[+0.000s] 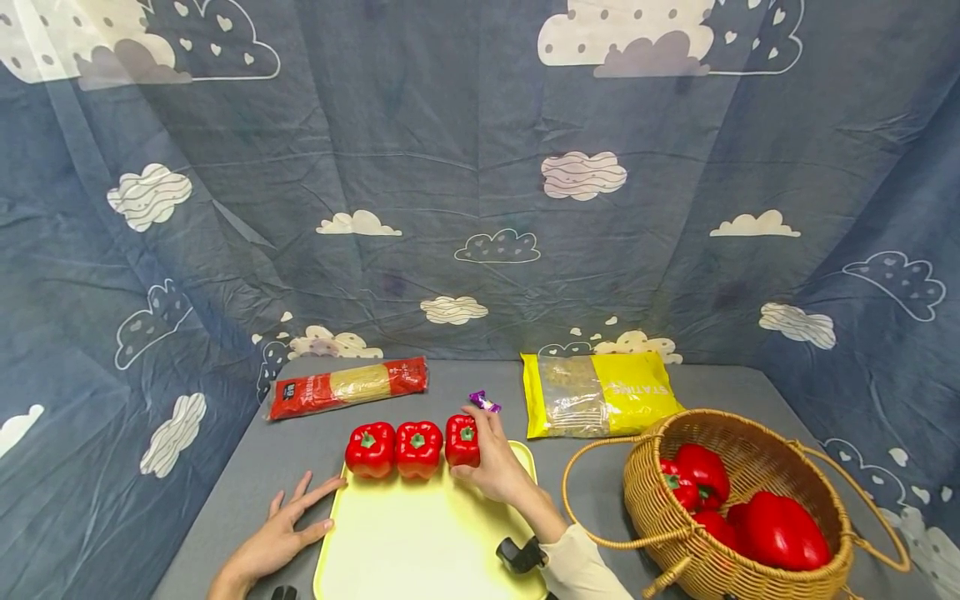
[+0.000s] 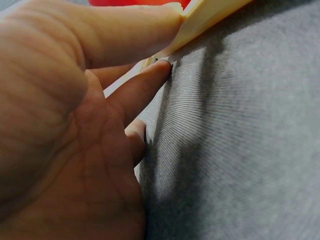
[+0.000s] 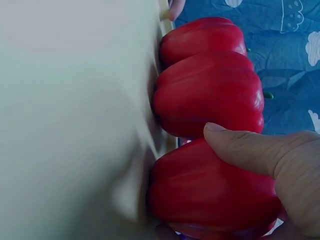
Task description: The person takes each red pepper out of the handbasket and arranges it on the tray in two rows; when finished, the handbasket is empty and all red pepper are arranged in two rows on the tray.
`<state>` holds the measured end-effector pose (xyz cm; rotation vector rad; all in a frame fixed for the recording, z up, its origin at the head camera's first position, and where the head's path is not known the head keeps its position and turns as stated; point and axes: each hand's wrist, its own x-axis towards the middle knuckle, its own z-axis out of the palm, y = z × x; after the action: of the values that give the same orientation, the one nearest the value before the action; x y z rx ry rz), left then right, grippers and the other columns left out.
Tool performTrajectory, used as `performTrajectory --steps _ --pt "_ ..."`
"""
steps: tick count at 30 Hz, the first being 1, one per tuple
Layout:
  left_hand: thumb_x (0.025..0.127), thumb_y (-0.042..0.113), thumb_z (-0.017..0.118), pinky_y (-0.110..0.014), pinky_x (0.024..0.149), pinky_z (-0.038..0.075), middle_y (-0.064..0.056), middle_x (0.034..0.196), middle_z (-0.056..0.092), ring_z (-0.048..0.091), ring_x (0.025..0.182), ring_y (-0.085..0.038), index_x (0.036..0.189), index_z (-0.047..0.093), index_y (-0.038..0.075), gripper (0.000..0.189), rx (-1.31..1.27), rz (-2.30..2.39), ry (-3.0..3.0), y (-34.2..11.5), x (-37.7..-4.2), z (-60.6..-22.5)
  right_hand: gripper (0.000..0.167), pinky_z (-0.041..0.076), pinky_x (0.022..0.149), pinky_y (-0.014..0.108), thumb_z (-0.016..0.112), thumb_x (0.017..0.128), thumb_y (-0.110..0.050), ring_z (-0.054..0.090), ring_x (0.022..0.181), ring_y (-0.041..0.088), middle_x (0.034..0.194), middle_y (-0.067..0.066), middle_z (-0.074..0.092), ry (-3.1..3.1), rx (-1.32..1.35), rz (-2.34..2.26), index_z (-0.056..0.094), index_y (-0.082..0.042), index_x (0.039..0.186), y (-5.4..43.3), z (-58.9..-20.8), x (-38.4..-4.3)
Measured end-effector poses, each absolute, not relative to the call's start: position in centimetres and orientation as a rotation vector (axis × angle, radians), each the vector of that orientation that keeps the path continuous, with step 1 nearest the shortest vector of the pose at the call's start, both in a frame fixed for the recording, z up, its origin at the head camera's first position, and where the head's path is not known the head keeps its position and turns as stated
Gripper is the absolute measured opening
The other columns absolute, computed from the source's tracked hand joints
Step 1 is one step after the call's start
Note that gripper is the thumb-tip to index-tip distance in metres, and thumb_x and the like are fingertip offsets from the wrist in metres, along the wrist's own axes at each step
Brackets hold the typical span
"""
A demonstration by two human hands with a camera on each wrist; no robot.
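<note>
Three red bell peppers stand in a row along the far edge of a pale yellow tray (image 1: 420,542). My right hand (image 1: 498,462) grips the rightmost bell pepper (image 1: 461,442), its thumb lying across the side in the right wrist view. The middle bell pepper (image 1: 418,448) and the left bell pepper (image 1: 371,448) stand close together, with a small gap before the held one. At the tray's left rim my left hand (image 1: 273,537) has its fingers spread; in the left wrist view the thumb (image 2: 135,32) touches the rim (image 2: 210,20).
A wicker basket (image 1: 652,500) with several red peppers stands at the right, its handle loop near my right forearm. Behind the tray lie a red spaghetti pack (image 1: 348,388), a purple-wrapped candy (image 1: 484,402) and a yellow pasta bag (image 1: 600,394). A cloud-patterned cloth hangs behind.
</note>
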<state>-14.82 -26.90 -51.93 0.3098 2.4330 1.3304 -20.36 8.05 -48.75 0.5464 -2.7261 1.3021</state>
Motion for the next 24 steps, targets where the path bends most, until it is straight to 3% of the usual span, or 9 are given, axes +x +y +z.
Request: performTrajectory --steps 8,16,24 --pt "0.098 0.028 0.064 -0.074 0.107 -0.022 -0.027 0.161 0.027 -0.012 0.150 -0.052 0.153 0.043 0.009 0.061 0.324 1.345 2.432 -26.9 -14.8 -51.6 0.092 0.049 0.102 0.059 0.088 0.074 -0.007 0.053 0.125 0.046 0.144 0.024 0.037 -2.704 0.481 1.350 0.035 -0.011 0.149 8.2 -48.0 -19.9" --pt "0.098 0.025 0.063 -0.075 0.106 -0.021 -0.029 0.160 0.028 -0.012 0.149 -0.054 0.152 0.043 0.007 0.060 0.363 1.361 2.441 -26.9 -14.9 -51.5 0.087 0.048 0.103 0.058 0.087 0.075 -0.009 0.052 0.125 0.045 0.141 0.025 0.038 -2.620 0.456 1.336 0.038 -0.004 0.147 8.7 -46.7 -18.4" --pt "0.099 0.024 0.062 -0.077 0.104 -0.021 -0.030 0.159 0.028 -0.013 0.148 -0.055 0.152 0.043 0.006 0.060 0.377 1.372 2.428 -26.9 -14.5 -51.7 0.087 0.051 0.094 0.063 0.083 0.082 -0.014 0.044 0.134 0.043 0.151 0.021 0.031 -2.629 0.521 1.540 0.033 -0.013 0.153 10.1 -44.2 -16.0"
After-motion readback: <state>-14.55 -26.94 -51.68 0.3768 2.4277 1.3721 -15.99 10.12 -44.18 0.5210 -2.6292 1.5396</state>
